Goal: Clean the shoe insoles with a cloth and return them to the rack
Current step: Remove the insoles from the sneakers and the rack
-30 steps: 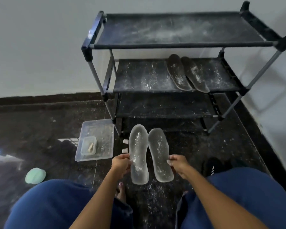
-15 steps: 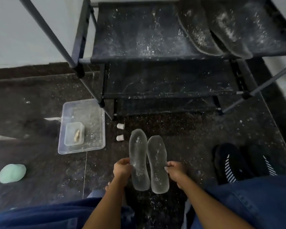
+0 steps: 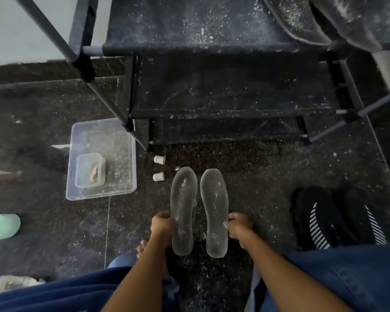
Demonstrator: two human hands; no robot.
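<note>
Dusty insoles held low at frame centre
Left hand (image 3: 162, 224) pinches the left translucent insole (image 3: 183, 210), right hand (image 3: 239, 226) the right translucent insole (image 3: 214, 212); edge-only grips risk slipping, shedding powder.

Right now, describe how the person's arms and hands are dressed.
Both forearms are bare, with no sleeve in view. The left hand and right hand wear no gloves, rings or watch that I can see. A pale fingernail shows on the right hand. Blue denim trousers cover the legs below.
</note>
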